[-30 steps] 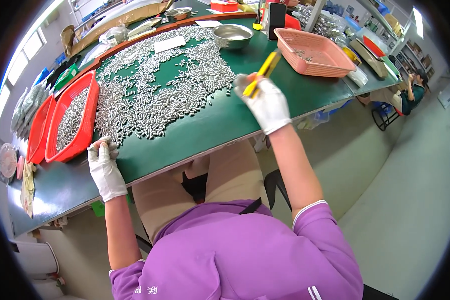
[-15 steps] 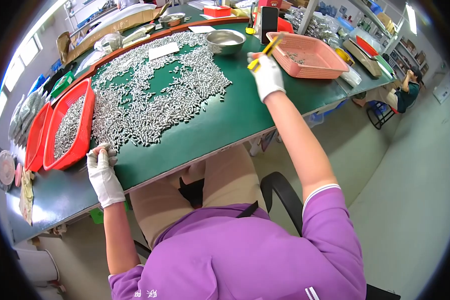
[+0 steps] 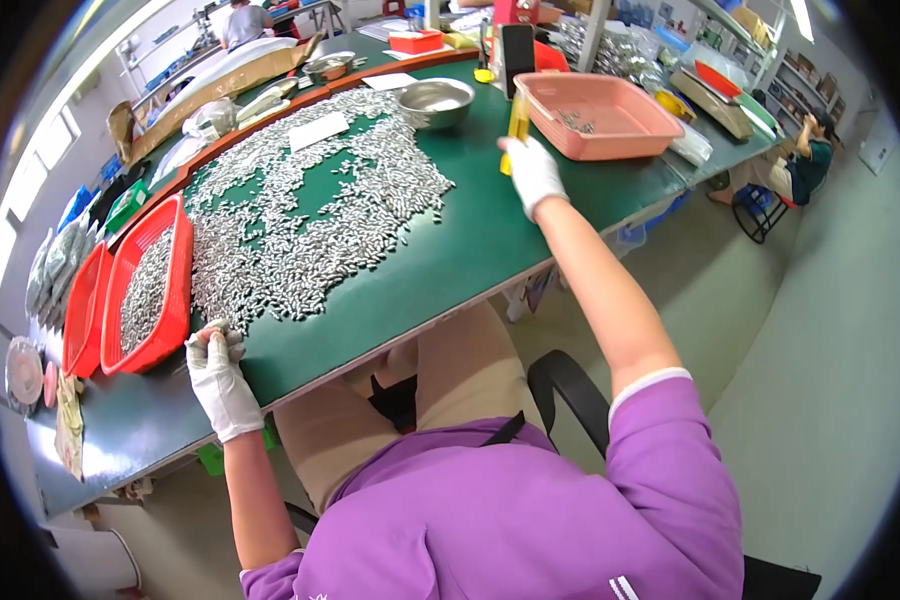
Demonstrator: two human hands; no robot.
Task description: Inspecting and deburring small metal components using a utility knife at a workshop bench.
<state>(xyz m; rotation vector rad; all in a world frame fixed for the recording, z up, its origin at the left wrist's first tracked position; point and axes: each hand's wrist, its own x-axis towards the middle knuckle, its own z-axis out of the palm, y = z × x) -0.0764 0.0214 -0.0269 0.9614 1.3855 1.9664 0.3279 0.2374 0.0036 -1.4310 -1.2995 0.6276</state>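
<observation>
My gloved right hand (image 3: pixel 534 174) is closed around a slim yellow tool (image 3: pixel 517 124), held upright beside the pink basket. Motion blurs the tool, so its exact kind is unclear. My gloved left hand (image 3: pixel 222 378) rests at the table's near left, by the front corner of the red basket (image 3: pixel 178 300). Its fingers are drawn together at the pile's edge, and anything between them is hidden. Many small silvery metal pieces (image 3: pixel 300 262) lie spread over the green table (image 3: pixel 390 310). More of them fill part of the red basket.
A pink basket (image 3: pixel 610 140) with a few pieces stands at the right, near a steel bowl (image 3: pixel 436 100) and an upright black phone (image 3: pixel 517 55). White paper (image 3: pixel 318 131) lies on the pile. A second red basket (image 3: pixel 83 320) stands far left. Another person (image 3: pixel 812 165) sits at right.
The yellow tool has turned from slanting to nearly upright in my right hand. My left hand keeps its place by the red basket. The whole view has shifted slightly.
</observation>
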